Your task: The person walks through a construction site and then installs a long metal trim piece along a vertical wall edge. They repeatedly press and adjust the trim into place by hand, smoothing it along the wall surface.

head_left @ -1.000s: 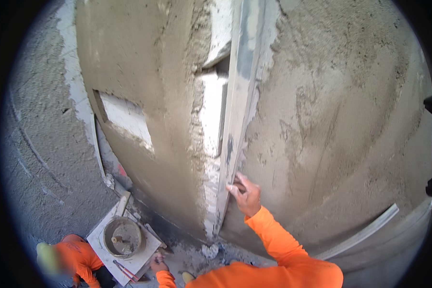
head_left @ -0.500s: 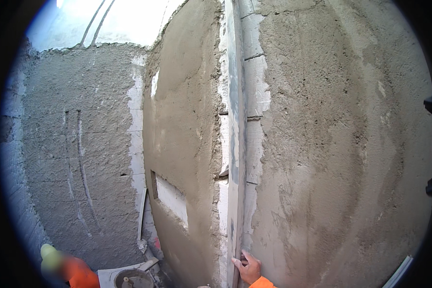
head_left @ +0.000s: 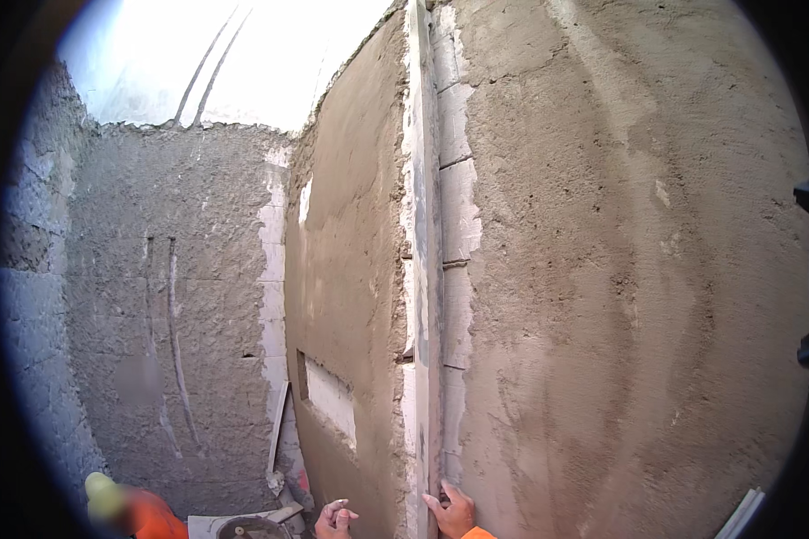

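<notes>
A long, mortar-smeared straightedge [head_left: 429,314] stands upright along the bare block strip of the wall, running from top to bottom of the view. Low down, my right hand [head_left: 455,516] grips its right side, thumb across the face and fingers bent at the edge. My left hand [head_left: 334,522] is raised left of the straightedge, before the plastered wall. Its fingers are loosely bent and apart, with pale smears on the tips, and I see nothing in it. Grey-brown plaster [head_left: 593,296] covers the wall on the right; exposed white blocks [head_left: 457,207] show beside the straightedge.
A person [head_left: 153,516] in orange with a yellow-green head covering is at the lower left. Close by are a round bucket [head_left: 252,528] and a leaning strip [head_left: 279,427] in the corner. A rectangular recess [head_left: 330,400] opens in the left plaster. Pale strips [head_left: 742,516] lie lower right.
My left hand has come into view at the bottom. The wall and straightedge sit lower and slightly shifted in the picture as the view tilted. My right hand stays on the straightedge.
</notes>
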The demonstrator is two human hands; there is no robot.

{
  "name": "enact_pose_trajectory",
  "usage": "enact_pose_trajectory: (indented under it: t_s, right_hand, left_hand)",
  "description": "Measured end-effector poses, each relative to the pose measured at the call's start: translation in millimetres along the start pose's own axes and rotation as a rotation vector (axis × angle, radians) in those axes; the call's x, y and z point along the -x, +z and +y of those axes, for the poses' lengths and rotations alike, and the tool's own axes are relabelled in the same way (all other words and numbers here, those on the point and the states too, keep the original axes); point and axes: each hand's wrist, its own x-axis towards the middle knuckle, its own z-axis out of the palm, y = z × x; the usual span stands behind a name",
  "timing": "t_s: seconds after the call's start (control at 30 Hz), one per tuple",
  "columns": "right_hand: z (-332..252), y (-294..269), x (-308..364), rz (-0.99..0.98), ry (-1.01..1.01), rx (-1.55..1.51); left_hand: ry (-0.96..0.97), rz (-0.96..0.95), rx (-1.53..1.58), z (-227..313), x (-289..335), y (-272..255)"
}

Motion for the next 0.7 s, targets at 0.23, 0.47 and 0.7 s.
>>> enact_pose_trajectory:
  t_s: [0.23, 0.47, 0.7]
  right_hand:
    - [6, -1, 1, -0.012, -0.026, 0.002]
    - [12, 0, -2, 0.054, -0.134, 0.123]
    - [22, 0, -8, -0.03, -0.106, 0.081]
  left_hand:
    - [-0.164, -0.064, 0.139, -13, 39, 31]
    - [-0.636, -0.12, 0.148, -31, 100, 52]
    - [-0.992, -0.125, -0.012, -25, 162, 69]
